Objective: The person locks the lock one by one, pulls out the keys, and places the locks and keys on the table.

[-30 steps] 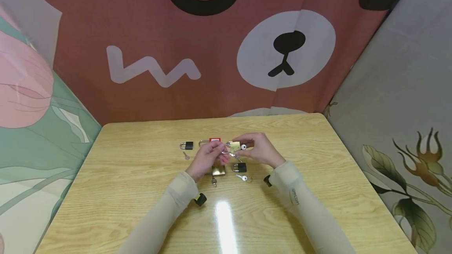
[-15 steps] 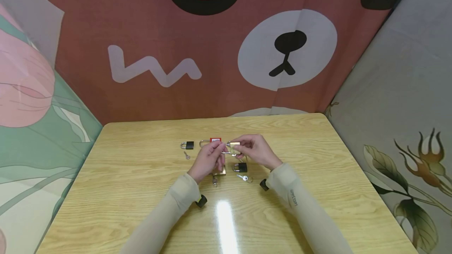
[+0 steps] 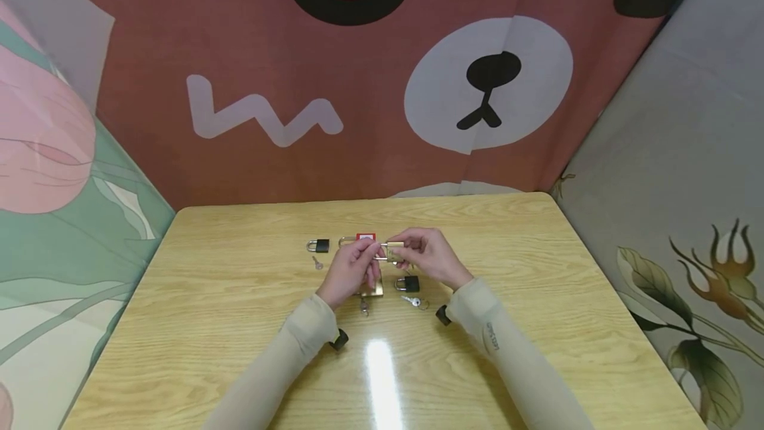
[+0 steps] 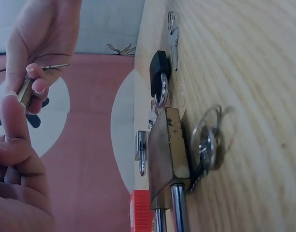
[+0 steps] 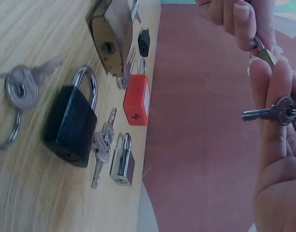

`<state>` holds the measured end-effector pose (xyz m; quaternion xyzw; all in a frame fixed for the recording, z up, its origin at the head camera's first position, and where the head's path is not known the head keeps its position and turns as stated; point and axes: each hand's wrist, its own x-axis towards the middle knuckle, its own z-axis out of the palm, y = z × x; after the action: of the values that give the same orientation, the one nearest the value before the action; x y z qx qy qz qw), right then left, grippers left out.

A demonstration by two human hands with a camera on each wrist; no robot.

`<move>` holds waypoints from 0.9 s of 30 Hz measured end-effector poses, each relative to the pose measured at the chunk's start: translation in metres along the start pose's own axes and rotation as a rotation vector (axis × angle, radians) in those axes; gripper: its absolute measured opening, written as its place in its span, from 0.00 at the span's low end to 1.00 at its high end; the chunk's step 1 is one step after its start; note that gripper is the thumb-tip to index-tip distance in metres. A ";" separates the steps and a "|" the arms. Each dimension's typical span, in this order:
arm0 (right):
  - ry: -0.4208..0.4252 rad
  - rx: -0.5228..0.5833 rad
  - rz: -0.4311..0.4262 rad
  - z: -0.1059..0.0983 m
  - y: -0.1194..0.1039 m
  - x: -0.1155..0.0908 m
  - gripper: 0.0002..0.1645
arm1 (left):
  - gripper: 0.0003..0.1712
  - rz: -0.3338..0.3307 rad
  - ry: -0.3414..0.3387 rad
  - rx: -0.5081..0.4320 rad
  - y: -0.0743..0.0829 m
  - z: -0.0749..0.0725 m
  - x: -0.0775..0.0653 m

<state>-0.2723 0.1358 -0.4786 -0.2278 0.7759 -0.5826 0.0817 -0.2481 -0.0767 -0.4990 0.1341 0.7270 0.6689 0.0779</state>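
Note:
Both hands hold a small brass padlock (image 3: 394,251) raised over the middle of the table. My left hand (image 3: 349,267) pinches its shackle between thumb and fingers. From the other side, my right hand (image 3: 432,257) grips the body. In the right wrist view, a silver key (image 5: 264,115) lies across the right fingers, with more metal at its ring end. Only a corner of the padlock (image 5: 265,54) shows there; fingers hide its keyhole. Below the left hand lies a large brass padlock (image 4: 162,154), its keys (image 4: 208,147) beside it.
On the wooden table (image 3: 209,324) lie a black padlock (image 3: 408,284) with a ringed key (image 3: 412,300), a smaller black padlock (image 3: 322,245) with a key (image 3: 318,263), and a red padlock (image 3: 366,237). A small silver padlock (image 5: 123,164) shows near loose keys (image 5: 103,145). A patterned cloth hangs behind.
The right fingers have closed further over the brass padlock's body, and the key head seen at its right end is now hidden in the head view. The left hand keeps its pinch.

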 end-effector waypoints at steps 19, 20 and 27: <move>-0.023 -0.020 -0.030 0.002 0.002 0.005 0.11 | 0.16 0.116 0.042 0.214 0.006 0.005 -0.004; -0.025 -0.030 -0.030 0.002 0.001 0.005 0.11 | 0.16 0.110 0.041 0.209 0.004 0.005 -0.004; -0.022 -0.034 -0.025 0.004 0.003 0.008 0.14 | 0.20 0.034 0.046 0.083 -0.007 0.000 -0.003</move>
<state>-0.2782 0.1296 -0.4813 -0.2451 0.7819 -0.5678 0.0791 -0.2456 -0.0779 -0.5064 0.1343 0.7532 0.6424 0.0442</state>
